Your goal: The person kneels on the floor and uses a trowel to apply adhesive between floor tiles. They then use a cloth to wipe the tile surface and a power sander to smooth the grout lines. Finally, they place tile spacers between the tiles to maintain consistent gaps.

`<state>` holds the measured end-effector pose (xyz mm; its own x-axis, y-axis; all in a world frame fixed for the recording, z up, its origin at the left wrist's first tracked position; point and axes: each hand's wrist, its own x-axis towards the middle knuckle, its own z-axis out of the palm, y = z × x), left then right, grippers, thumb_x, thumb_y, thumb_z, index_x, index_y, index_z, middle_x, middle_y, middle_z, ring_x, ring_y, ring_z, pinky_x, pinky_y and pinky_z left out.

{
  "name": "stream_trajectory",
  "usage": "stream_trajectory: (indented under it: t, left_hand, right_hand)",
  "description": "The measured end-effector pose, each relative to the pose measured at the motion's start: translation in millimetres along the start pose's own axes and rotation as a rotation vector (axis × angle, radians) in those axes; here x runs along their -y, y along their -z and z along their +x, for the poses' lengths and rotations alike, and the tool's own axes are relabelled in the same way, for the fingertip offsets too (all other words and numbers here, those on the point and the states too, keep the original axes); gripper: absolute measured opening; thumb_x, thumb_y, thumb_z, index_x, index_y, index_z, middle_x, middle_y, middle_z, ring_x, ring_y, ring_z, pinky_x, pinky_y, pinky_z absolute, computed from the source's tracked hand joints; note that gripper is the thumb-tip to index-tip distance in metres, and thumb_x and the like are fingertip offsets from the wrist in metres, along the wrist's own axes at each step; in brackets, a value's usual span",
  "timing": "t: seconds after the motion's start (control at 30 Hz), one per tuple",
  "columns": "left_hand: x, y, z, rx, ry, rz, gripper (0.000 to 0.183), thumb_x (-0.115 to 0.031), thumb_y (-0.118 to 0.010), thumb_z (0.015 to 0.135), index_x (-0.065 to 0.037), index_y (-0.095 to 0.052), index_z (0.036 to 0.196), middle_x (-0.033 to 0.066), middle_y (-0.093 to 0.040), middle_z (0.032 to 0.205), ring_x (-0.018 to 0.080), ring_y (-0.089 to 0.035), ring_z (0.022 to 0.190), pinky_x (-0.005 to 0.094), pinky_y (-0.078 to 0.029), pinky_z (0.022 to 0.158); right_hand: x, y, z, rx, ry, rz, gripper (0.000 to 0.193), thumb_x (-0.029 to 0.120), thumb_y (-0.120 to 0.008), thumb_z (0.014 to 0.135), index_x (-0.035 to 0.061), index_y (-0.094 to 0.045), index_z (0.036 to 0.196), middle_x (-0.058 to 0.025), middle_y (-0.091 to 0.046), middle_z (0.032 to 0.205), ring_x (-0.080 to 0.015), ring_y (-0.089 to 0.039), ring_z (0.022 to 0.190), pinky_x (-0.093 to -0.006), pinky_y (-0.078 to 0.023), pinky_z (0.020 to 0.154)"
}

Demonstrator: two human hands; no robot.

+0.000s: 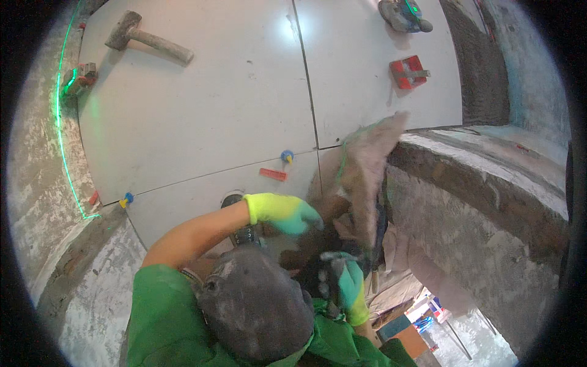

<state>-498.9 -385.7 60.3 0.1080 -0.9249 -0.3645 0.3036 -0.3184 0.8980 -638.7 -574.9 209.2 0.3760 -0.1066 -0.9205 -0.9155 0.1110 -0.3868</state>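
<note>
So from my end, nearest the lens I've got a grey cap (257, 306), then the gloved right hand (348, 281), fingers curled in by a dark bundle (319, 275); it's murky and blurred there, so I honestly can't tell if it's gripping anything. The left hand (284, 214) reaches across from the other side, fingers partly bent, probably to work the same spot, but I can't tell if it has hold of anything either. Just past them, a grey-brown sack-like sheet (374, 162) rises over the front edge of the right slab (354, 73), near the corner where the seams meet. A red strip (273, 175) lies on the front slab (183, 205), and two blue-and-yellow clips (287, 157) (126, 200) sit on its seam with the left slab (202, 110), I'd guess to hold the edges level. Farther out, a red box (408, 72) sits toward the right slab's right edge, and a mallet (147, 40) lies by the left slab's far left corner, likely parked clear of the hands.
</note>
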Motion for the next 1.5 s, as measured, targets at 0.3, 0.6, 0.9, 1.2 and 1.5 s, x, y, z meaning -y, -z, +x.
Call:
stream_trajectory:
  t: [0.3,0.6,0.9,1.2,1.5]
  left_hand:
    - [38.6,12.8,0.4,-0.771,0.022,-0.263,0.046,-0.018,-0.055,0.092,-0.005,-0.055,0.136,0.0188,-0.068,0.105,0.0298,-0.068,0.09,0.0402,-0.052,0.081]
    - [26.1,71.8,65.9,-0.943,-0.589,0.361,0.051,-0.017,-0.066,0.078,-0.003,-0.062,0.127,0.0223,-0.07,0.104,0.0382,-0.069,0.093,0.0476,-0.055,0.081]
    - [70.8,-63.1,75.6,-0.284,-0.445,-0.131,0.024,-0.028,-0.069,0.078,-0.004,-0.07,0.081,0.0223,-0.068,0.077,0.0359,-0.064,0.067,0.0464,-0.048,0.061]
    - [75.3,-36.2,19.9,-0.422,0.137,0.185,0.041,-0.041,-0.061,0.083,-0.002,-0.065,0.097,0.0266,-0.066,0.097,0.0469,-0.063,0.091,0.0514,-0.049,0.08]
    - [60.9,6.2,-12.5,-0.518,0.028,0.226,0.036,-0.033,-0.057,0.086,-0.005,-0.067,0.106,0.0256,-0.067,0.098,0.0432,-0.066,0.092,0.0504,-0.051,0.084]
  right_hand:
    - [-17.7,-3.3,117.4,0.091,0.116,-0.333,0.037,0.033,-0.048,0.105,-0.0005,-0.062,0.11,-0.0068,-0.064,0.082,-0.0164,-0.06,0.062,-0.0299,-0.049,0.055]
    - [17.2,-8.2,13.1,-0.024,0.27,-0.073,0.037,0.031,-0.049,0.104,-0.0016,-0.063,0.112,-0.0094,-0.064,0.076,-0.0157,-0.058,0.06,-0.0278,-0.047,0.054]
    - [6.8,0.4,25.9,0.052,0.072,-0.077,0.04,0.037,-0.051,0.103,0.002,-0.064,0.118,-0.0054,-0.066,0.081,-0.014,-0.059,0.062,-0.028,-0.049,0.056]
    - [9.5,-17.0,114.9,0.149,0.186,-0.303,0.037,0.033,-0.05,0.103,-0.0007,-0.063,0.107,-0.0067,-0.064,0.078,-0.0156,-0.058,0.057,-0.0279,-0.046,0.05]
    - [6.8,-21.4,137.6,0.09,0.107,-0.285,0.035,0.03,-0.05,0.102,-0.0011,-0.062,0.091,-0.0073,-0.063,0.072,-0.0156,-0.058,0.059,-0.0317,-0.047,0.054]
